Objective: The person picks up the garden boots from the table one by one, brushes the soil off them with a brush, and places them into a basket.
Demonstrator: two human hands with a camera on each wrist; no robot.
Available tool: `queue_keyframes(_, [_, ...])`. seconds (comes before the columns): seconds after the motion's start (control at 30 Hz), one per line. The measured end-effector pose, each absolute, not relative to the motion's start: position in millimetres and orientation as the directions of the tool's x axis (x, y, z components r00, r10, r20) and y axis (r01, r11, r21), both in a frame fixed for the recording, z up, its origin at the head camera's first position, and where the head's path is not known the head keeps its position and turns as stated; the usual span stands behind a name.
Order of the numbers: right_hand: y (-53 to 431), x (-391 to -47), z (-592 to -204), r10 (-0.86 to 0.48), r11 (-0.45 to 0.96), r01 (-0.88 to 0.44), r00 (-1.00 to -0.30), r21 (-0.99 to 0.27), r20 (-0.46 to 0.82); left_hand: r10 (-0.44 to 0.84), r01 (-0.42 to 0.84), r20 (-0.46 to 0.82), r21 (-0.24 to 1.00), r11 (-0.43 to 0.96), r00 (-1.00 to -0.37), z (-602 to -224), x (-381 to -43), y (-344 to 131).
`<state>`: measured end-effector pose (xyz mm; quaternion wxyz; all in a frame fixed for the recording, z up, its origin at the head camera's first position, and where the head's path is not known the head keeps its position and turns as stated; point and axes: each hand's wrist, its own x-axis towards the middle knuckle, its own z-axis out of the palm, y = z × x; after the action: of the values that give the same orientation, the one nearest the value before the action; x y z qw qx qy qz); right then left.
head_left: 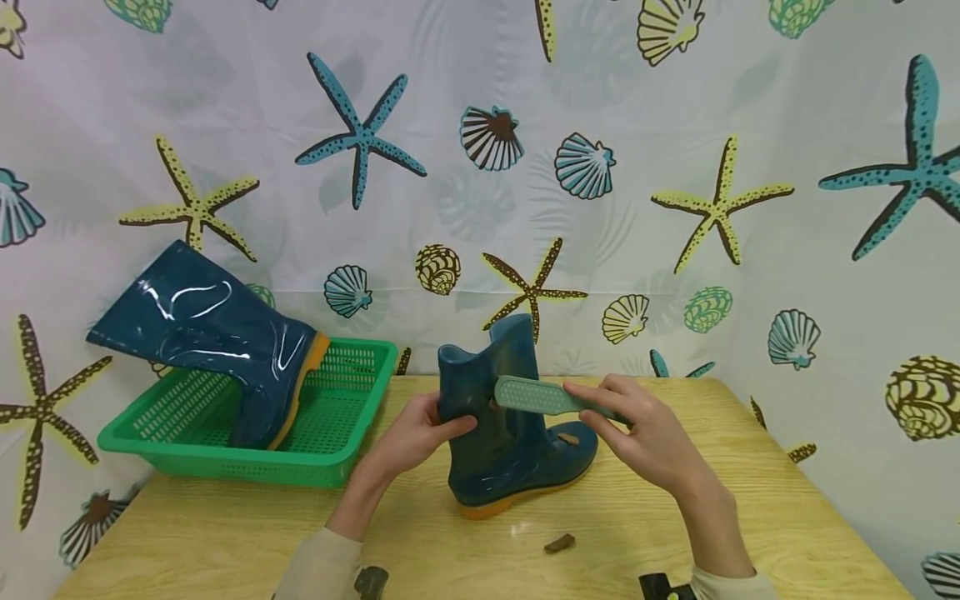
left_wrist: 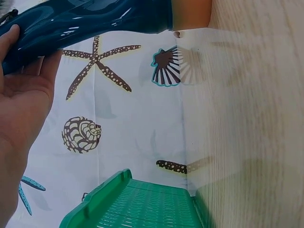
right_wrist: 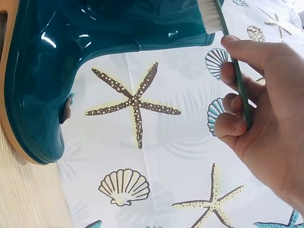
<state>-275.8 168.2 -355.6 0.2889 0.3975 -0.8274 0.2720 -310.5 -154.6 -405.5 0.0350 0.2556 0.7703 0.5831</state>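
Observation:
A dark blue rubber boot with an orange sole stands upright on the wooden table, toe to the right. My left hand grips its shaft from the left, thumb across the near side; the left wrist view shows the fingers passing behind the shaft. In my right hand is a green scrubbing brush, pinched along its handle. Its head overlaps the upper shaft, and the right wrist view shows white bristles facing the boot. A small brown lump sticks to the boot's toe.
At the left, a second blue boot leans tilted in a green plastic basket, its shaft jutting over the rim. Another brown piece lies on the table in front. A patterned curtain hangs behind.

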Motion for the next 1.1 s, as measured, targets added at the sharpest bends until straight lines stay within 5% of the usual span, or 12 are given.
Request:
queue_keyframes(0.57, [188,-275,-356,-0.453,0.67,-0.694,-0.665,-0.265,0.594,0.419,0.337,0.229,0.919,0.205,-0.879,-407,-311,-153])
queue_keyframes(1.1, [170,-277,-356,-0.408,0.637,-0.741,-0.557,-0.211,0.723,0.434,0.35,0.238,0.916,0.197,-0.869,-406,-310,-154])
